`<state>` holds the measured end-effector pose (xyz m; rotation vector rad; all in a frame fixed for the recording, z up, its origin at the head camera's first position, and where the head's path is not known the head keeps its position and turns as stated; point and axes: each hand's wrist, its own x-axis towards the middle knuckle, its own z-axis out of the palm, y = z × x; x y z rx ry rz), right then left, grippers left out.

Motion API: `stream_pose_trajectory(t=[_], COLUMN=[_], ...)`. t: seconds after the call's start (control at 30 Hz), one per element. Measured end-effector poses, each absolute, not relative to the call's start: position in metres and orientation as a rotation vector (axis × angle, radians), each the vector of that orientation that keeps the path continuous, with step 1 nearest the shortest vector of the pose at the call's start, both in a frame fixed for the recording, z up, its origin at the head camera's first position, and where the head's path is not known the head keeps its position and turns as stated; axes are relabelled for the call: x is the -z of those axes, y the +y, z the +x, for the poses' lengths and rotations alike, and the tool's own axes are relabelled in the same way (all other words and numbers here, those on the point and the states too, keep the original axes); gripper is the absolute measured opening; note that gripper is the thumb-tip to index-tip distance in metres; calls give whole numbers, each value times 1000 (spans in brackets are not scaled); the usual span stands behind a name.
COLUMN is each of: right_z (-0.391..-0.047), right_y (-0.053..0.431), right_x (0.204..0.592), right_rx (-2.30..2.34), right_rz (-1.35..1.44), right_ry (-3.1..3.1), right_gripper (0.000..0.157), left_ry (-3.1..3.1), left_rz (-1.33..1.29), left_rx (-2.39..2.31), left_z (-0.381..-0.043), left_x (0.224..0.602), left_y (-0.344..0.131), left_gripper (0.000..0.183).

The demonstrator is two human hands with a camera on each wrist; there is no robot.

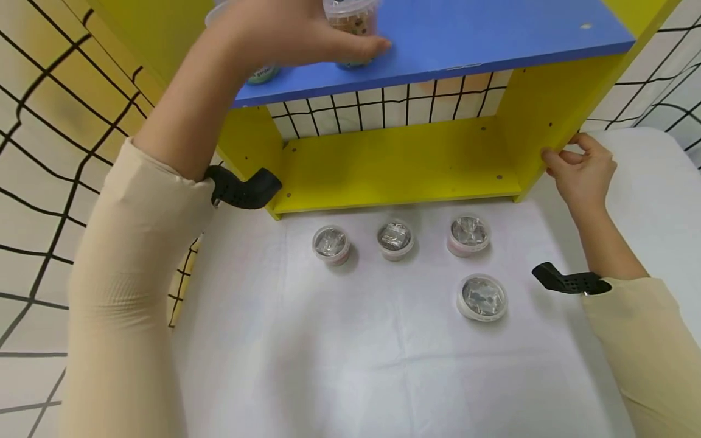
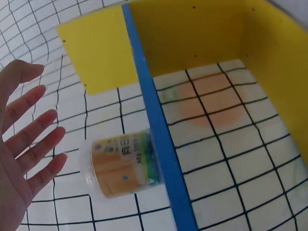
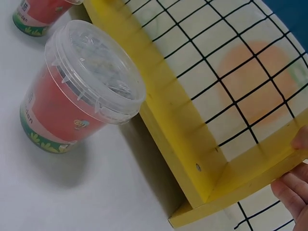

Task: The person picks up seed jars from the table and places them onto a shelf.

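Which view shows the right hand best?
The head view: the right hand lies fully inside the picture, pinching the edge of the yellow side panel. The right wrist view catches only part of it, cut off by the right border; the left wrist view doesn't show it.

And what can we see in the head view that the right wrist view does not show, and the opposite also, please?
Only the head view: the left hand, near a cup on the blue shelf, and all four table cups together.
Only the right wrist view: the bee picture and green band on the nearest cup.
Both: the right hand gripping the yellow side panel, cups on the white tabletop, and the black grid.
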<state>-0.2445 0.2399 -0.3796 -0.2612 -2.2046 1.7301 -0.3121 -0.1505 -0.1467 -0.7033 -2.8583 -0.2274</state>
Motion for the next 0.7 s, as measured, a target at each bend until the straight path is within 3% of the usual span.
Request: stream_pose_trajectory(t=[0.2,0.43,0.7], right_z=[-245,-244,-243], right_y=[241,243,244], right_x=[380,380,379], right_rx=[-1727,-1737,-1727], right_rz=[-259,-269,-282], right_ry=[-2215,-2211,-2224], right_gripper=[20,20,24], left_ry=[-2576,-2537,-2797], left_rz=[-1252,-1523,-1487], left_rx=[370,577,646], left_z=[-249,-215,-191], left_x=[145,173,231], left_y=[-134,-123,-118], left_gripper=[50,44,48])
